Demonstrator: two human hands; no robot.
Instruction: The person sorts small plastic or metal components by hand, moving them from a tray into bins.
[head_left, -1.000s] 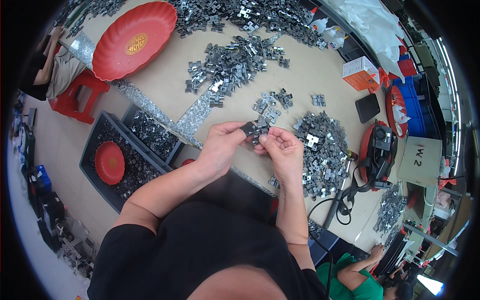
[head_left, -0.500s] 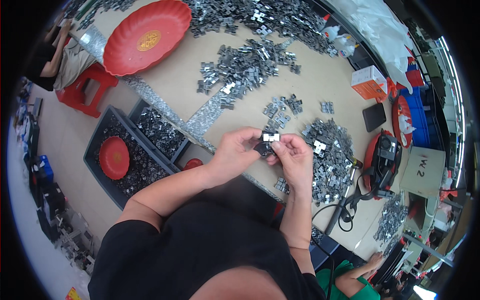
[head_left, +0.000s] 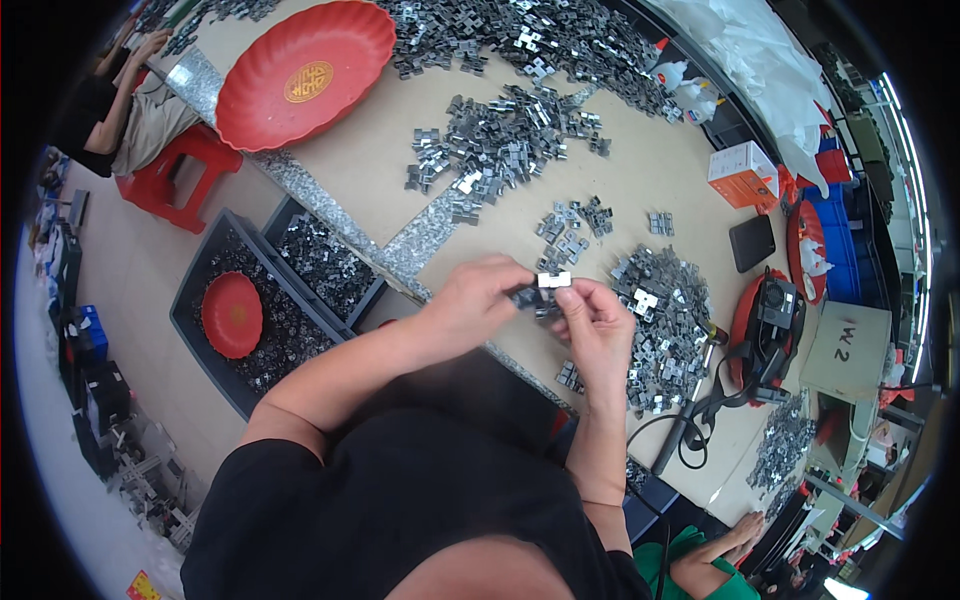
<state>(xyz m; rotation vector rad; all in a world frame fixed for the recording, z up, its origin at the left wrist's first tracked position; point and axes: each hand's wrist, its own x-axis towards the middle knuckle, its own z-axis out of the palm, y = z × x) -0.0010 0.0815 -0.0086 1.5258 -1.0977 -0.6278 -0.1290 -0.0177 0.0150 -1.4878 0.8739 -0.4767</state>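
Observation:
Close above the table's near edge my two hands meet. My right hand (head_left: 600,335) pinches a small shiny metal piece (head_left: 553,280), flat and notched like a little hinge, between thumb and fingers. My left hand (head_left: 475,305) is closed just beside it, its fingertips around a small dark piece (head_left: 524,298) whose kind I cannot make out. Whether the two pieces touch is unclear. A pile of similar metal pieces (head_left: 665,330) lies right of my right hand. Several more loose pieces (head_left: 562,240) rest just beyond my fingers.
Bigger heaps of metal pieces (head_left: 500,140) spread farther back. A large red tray (head_left: 255,95) stands far left. Grey bins (head_left: 185,300) of dark parts sit low at left. To the right are an orange-white box (head_left: 743,175), a black device (head_left: 775,310) and a cable. A co-worker's hand (head_left: 745,528) shows lower right.
The view has shifted slightly, so the table appears a little to the right. My left fingertips have drawn back from the shiny metal piece, which stays in my right hand.

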